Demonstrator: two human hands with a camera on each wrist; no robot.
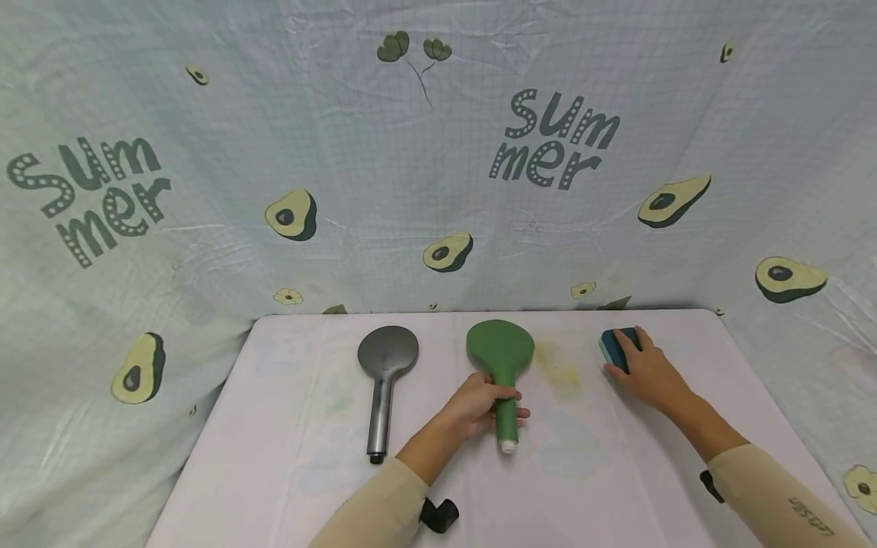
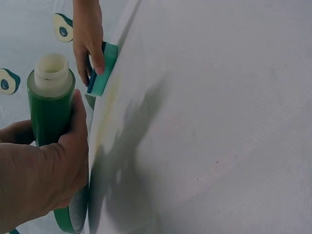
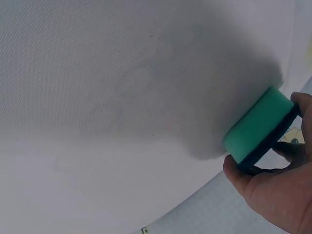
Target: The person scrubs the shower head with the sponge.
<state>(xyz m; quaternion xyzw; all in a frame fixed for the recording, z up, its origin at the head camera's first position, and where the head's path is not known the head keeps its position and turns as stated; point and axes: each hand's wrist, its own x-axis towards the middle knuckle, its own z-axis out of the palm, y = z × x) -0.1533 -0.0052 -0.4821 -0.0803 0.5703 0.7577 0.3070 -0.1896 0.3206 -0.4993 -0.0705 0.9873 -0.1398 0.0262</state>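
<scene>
My left hand [image 1: 474,407] grips the handle of a green shower head [image 1: 500,346], its broad round head pointing away from me. A pale threaded end [image 2: 51,73] sticks out of the handle in the left wrist view. On the right, my right hand [image 1: 651,373] pinches a sponge [image 3: 261,126] by its edges, between thumb and fingers. The sponge has a green foam body and a dark blue scouring layer, which faces the palm. A dark grey shower head [image 1: 387,354] lies on the table left of the green one, with no hand on it.
The table [image 1: 274,449] has a pale cloth with faint prints and a yellowish patch [image 1: 558,371] between the green shower head and the sponge. A curtain [image 1: 384,167] printed with avocados and lettering hangs along the table's far edge. Black straps [image 1: 439,516] sit on the wrists.
</scene>
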